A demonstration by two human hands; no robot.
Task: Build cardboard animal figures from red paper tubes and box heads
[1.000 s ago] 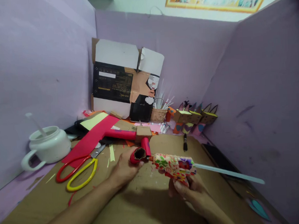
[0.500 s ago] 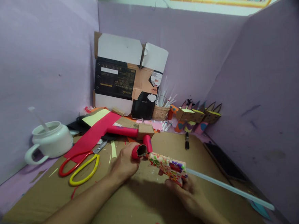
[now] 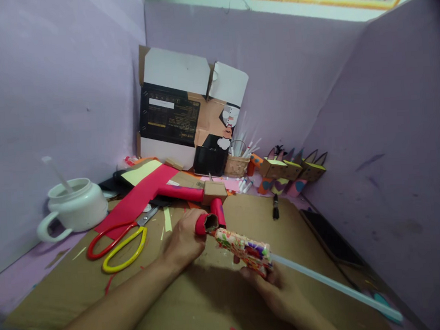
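Note:
My left hand [image 3: 187,240] is closed around a red paper-covered cardboard tube [image 3: 200,224], its ragged open end turned toward me. In my right hand [image 3: 268,285] is a glue gun [image 3: 244,248] with a flowered covering, and a long translucent glue stick [image 3: 337,276] juts from its back. The gun's nozzle is at the lower edge of the tube's open end; whether it touches is too small to tell. Just behind, another red tube [image 3: 217,211] lies by a small cardboard box [image 3: 214,191], with a further red tube [image 3: 180,192] to its left.
Red-and-yellow-handled scissors [image 3: 125,265] and a white mug [image 3: 76,208] are on the left. A cardboard sheet [image 3: 170,309] covers the tabletop. Red paper [image 3: 139,198], a basket of glue sticks [image 3: 237,166] and cardboard figures [image 3: 280,170] sit toward the back. A black marker [image 3: 275,207] lies to the right.
The glue gun has shifted slightly left along the tube's rim, its glue stick moving with it. My left hand and the tube have barely moved.

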